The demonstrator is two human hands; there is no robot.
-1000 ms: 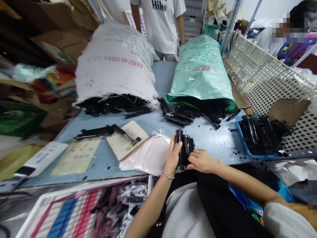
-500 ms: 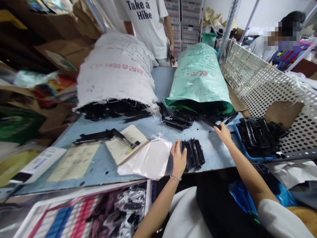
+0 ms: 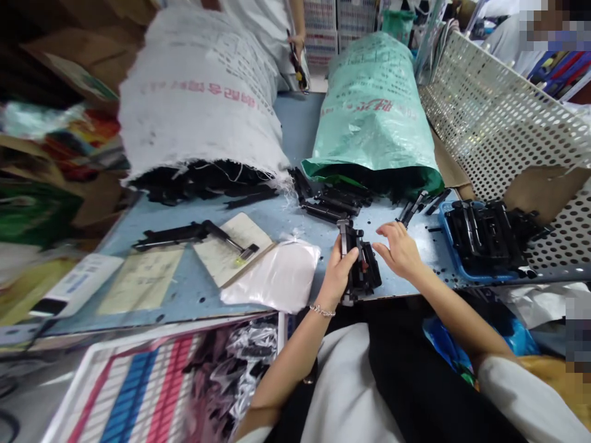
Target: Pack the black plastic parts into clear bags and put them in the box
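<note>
My left hand (image 3: 340,271) grips a long black plastic part (image 3: 346,231), held upright near the table's front edge, its thumb across the front. Behind and beside that part stand more black parts (image 3: 372,271), partly hidden by it. Just to the right, my right hand (image 3: 399,251) hovers with fingers apart and nothing in them. Past its fingertips, a few loose black parts (image 3: 412,209) lie below the mouth of a green woven sack (image 3: 373,132). Another heap of black parts (image 3: 327,206) lies farther left, between the sacks.
A white woven sack (image 3: 198,104) spills black parts at left. A blue basket (image 3: 449,231) full of black parts stands at right by a perforated metal panel (image 3: 517,117). A notepad (image 3: 217,261) and clear plastic bags (image 3: 281,277) lie at left. Someone (image 3: 295,40) stands behind the table.
My left hand has taken hold of a black part from the row on the table. My right hand has let go of the part by the green sack and moved left. The view has tilted down.
</note>
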